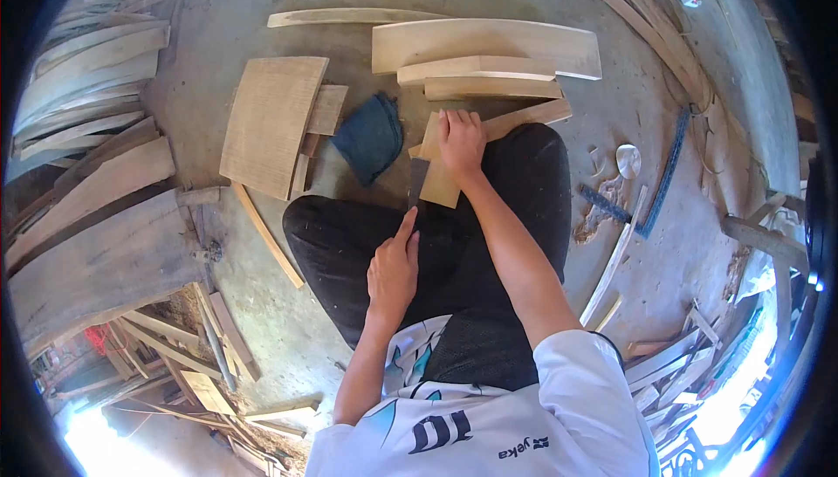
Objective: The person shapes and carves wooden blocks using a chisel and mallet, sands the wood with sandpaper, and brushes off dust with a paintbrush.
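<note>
A small flat wooden board (443, 187) lies tilted in front of the crossed legs. My right hand (462, 141) presses on its upper part, fingers bent over the wood. My left hand (394, 269) is closed round the handle of a dark-bladed tool (418, 182), index finger stretched along it. The blade stands upright in view, against the board's left edge. A folded dark blue cloth (368, 138) lies left of the board. Beyond my right hand are a short wooden block (493, 88) and an angled wooden strip (532, 117).
A wide board (274, 123) rests on smaller pieces at the left. Long planks (497, 43) lie ahead. A blue metal square (668, 171) and a round clear object (628, 161) lie at the right. Stacked timber (96, 180) lines the far left.
</note>
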A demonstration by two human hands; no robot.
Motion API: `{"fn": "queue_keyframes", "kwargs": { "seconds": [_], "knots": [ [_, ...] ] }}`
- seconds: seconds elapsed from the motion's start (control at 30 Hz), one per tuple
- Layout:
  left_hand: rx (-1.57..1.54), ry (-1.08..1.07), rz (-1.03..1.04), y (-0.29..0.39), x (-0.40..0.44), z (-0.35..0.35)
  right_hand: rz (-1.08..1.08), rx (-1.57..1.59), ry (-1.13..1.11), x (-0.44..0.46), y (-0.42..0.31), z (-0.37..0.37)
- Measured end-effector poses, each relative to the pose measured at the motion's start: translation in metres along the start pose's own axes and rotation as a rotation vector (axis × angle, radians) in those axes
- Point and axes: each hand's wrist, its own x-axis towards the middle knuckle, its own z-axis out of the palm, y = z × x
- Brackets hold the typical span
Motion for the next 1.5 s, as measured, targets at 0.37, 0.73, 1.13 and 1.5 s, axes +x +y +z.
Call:
{"fn": "queue_keyframes", "kwargs": {
  "seconds": [0.37, 0.73, 1.13, 1.5],
  "knots": [
    [-0.036, 0.06, 0.037, 0.0, 0.001, 0.0, -0.015, 0.007, 0.002, 0.0, -0.001, -0.001],
    [0.013, 0.035, -0.022, 0.009, 0.002, 0.0, -0.008, 0.001, -0.005, 0.001, -0.001, 0.0],
    [-0.028, 0.038, -0.057, 0.017, -0.001, 0.012, -0.027, 0.063, 0.004, 0.0, 0.001, 0.0],
    [-0.066, 0.075, -0.129, 0.025, -0.004, 0.021, -0.107, -0.024, 0.058, 0.001, 0.005, 0.001]
  ]
}}
